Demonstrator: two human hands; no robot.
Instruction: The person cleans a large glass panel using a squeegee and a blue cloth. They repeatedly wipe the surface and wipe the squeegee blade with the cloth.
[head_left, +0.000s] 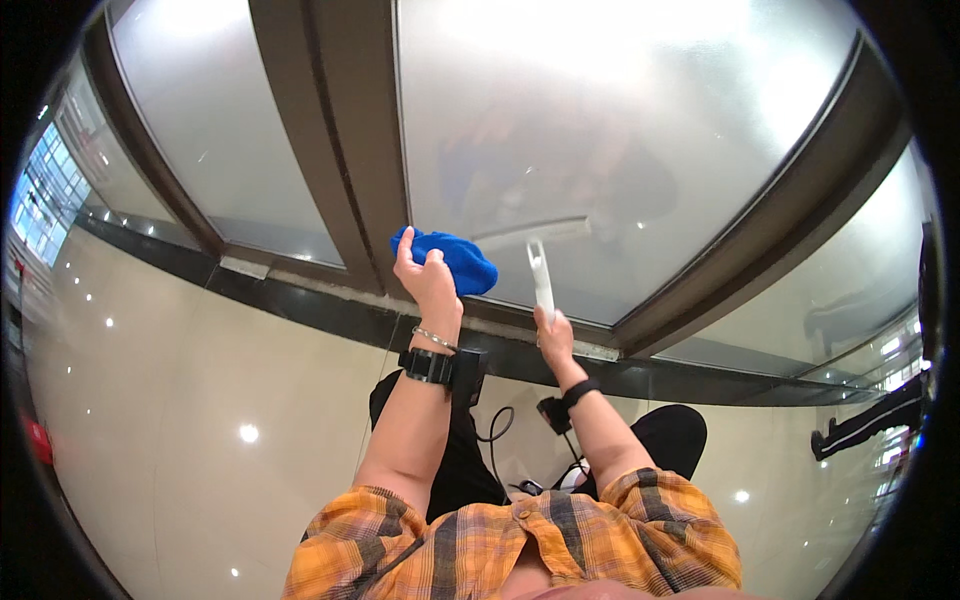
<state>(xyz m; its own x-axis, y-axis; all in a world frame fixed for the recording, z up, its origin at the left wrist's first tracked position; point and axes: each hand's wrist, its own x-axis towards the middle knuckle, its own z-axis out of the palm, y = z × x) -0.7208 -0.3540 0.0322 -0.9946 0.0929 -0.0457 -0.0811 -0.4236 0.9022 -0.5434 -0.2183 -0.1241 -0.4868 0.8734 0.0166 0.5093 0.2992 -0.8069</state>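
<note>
My left hand (429, 283) grips a folded blue cloth (469, 266), held near the lower left corner of a frosted glass panel (517, 180). Its index finger lies extended over the cloth. In my right hand (556, 336) is the white handle of a window squeegee (539, 277). The squeegee's long blade lies across the lower part of the glass, a little blurred; whether it touches the pane I cannot tell. Faint reflections show on the glass above it.
Brown metal frames (341, 135) border the panes. A dark stone strip (322, 315) runs along their foot, above the glossy beige floor tiles (202, 375). A black cable (495, 442) hangs between my arms. At the right stands another person, of whom dark trousers (874, 420) show.
</note>
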